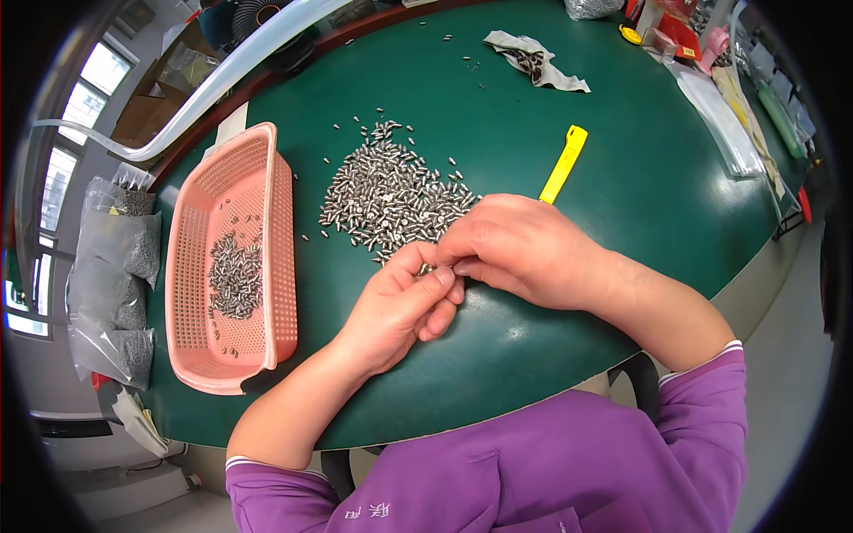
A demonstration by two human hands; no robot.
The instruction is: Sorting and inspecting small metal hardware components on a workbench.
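The left hand (400,306) and the right hand (524,249) met at their fingertips over the dark green tabletop (498,373), at the near, right-hand edge of a loose pile of small, silvery, pointed metal pieces (382,195). The fingers on both hands were drawn in narrow, thumbs close to forefingers; the tips crowded one another so much that I could not tell whether a piece was pinched between them. The pile spread away from the fingertips toward the far left, with a few strays around its rim. Left of it stood a pink, perforated plastic basket (286,266), with a smaller heap of similar metal pieces (236,277) on its floor, well apart from the fingers. A flat, bright yellow, bar-shaped tool (566,164) lay just beyond the right hand, and a crumpled white cloth (560,78) farther off.
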